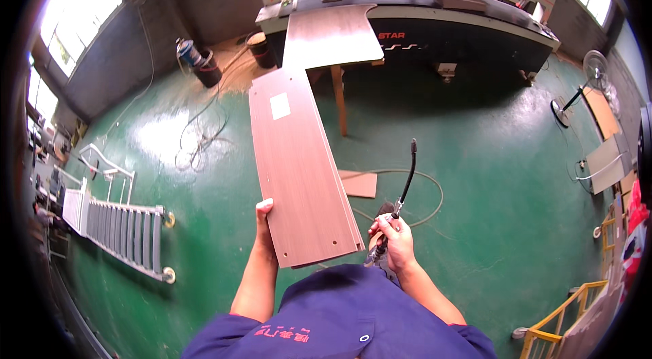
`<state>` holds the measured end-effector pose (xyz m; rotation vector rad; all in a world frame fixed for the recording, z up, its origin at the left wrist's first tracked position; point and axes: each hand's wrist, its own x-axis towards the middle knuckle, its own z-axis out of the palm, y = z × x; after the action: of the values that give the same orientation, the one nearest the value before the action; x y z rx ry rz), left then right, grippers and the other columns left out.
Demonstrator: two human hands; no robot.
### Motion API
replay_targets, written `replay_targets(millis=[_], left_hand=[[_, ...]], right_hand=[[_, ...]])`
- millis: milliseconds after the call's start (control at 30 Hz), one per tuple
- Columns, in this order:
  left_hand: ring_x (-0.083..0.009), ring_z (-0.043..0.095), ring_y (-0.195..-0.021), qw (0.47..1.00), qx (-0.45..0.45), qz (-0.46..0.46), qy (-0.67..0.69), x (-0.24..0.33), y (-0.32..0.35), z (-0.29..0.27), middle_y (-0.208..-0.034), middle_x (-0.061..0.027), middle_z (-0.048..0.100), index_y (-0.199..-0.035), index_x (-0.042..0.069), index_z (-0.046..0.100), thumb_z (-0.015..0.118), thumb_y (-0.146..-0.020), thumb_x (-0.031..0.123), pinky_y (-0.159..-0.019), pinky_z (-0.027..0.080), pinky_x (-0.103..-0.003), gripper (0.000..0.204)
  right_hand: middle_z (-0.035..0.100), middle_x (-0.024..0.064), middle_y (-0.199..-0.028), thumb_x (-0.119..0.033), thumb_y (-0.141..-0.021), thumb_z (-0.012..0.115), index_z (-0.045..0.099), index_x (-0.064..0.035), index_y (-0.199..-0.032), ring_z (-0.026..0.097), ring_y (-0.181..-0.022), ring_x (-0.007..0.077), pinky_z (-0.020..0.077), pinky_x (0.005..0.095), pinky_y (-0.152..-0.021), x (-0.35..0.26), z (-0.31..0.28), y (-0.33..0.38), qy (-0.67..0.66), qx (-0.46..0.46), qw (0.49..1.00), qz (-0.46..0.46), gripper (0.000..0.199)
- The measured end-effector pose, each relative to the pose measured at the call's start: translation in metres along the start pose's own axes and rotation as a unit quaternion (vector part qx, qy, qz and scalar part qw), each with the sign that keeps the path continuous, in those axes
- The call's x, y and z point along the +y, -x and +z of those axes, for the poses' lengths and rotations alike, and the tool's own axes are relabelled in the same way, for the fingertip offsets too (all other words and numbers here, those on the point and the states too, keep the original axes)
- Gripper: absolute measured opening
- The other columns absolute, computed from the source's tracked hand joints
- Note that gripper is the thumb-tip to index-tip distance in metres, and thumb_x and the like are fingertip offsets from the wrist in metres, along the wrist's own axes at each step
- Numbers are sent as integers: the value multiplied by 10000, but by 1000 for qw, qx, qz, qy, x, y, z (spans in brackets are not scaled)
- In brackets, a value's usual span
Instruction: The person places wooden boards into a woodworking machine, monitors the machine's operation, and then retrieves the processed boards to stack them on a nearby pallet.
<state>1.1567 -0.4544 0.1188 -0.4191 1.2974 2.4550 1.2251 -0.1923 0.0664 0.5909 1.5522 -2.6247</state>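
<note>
A long wood-grain panel stretches away in front of me, with small holes near its ends and a white label on its far part. Its right side shows layered edges, so more than one board may be stacked there. My left hand is closed on the panel's left edge near the close end, thumb on top and fingers hidden below. To the right of the panel, my right hand is wrapped round an air blow gun, whose thin black nozzle points up and away.
The panel's far end meets a wood-grain worktop before a long machine. A hose loops over the green floor near a small board. Left stands a roller conveyor; right are a fan and a yellow-framed cart.
</note>
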Motion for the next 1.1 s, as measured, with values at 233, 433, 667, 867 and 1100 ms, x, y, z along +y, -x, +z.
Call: replay_targets(millis=[233, 433, 667, 867, 1100], left_hand=[[-321, 561, -1081, 998, -39, -29, 34, 2, -121, 75, -1251, -167, 539, -1388, 46, 401, 594, -725, 548, -890, 487, -463, 854], [-325, 551, -1105, 999, -14, -29, 20, 8, -201, 134, -1259, -186, 536, -1387, 27, 407, 592, -720, 528, -917, 469, -458, 854], [-334, 534, -1140, 999, -7, -44, 8, 24, -304, 185, -1284, -197, 526, -1397, 24, 400, 595, -713, 527, -937, 458, -467, 871], [-326, 548, -1135, 995, -39, -81, 35, 31, -418, 197, -1290, -208, 523, -1387, 0, 403, 575, -742, 537, -940, 470, -451, 857], [-295, 590, -1073, 994, -9, -101, 52, 52, -541, 186, -1215, -203, 573, -1321, -34, 459, 605, -758, 503, -906, 500, -422, 792]], right_hand=[[653, 12, -875, -224, -918, 648, 605, -79, -972, 589, -780, 84, 420, 202, -606, -70, -14, -138, 49, -62, 996, 31, 161], [632, -20, -896, -287, -918, 664, 605, -89, -988, 513, -739, 36, 380, 182, -583, -135, -23, -240, 58, -107, 992, 24, 218], [494, -74, -790, -319, -894, 690, 565, -33, -1197, 392, -626, 19, 329, 176, -570, -171, -13, -332, 50, -116, 992, 31, 435], [494, -74, -792, -299, -878, 710, 556, -16, -1231, 398, -637, 17, 329, 180, -578, -196, -10, -435, 81, -98, 991, 47, 478], [527, -59, -831, -275, -861, 728, 566, -14, -1228, 452, -723, 34, 377, 191, -667, -216, 12, -560, 96, -93, 985, 111, 479]])
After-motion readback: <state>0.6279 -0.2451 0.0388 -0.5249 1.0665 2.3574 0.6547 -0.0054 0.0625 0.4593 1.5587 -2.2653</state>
